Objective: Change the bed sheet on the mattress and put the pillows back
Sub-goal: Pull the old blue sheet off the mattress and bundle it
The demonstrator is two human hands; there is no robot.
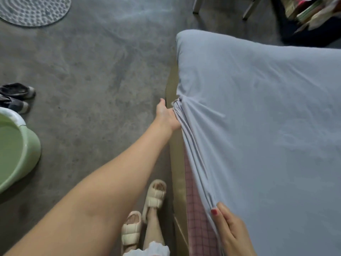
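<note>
Left hand [167, 118] grips the bunched hem of the grey sheet [258, 126] at the mattress side, arm fully extended. Right hand [230, 231], nearer the person, pinches the same hem, thumb on top. Sheet covers the mattress top; its far corner is fitted. Pink checked mattress [195, 209] shows below the lifted hem. Beside the mattress: two feet in cream slippers [144, 211], then a green basin [16, 150], dark shoes [16, 97], a round mat [33, 10]

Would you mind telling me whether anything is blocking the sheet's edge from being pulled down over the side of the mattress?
Nothing visible does. Both the left hand and right hand already grip the grey sheet.
</note>
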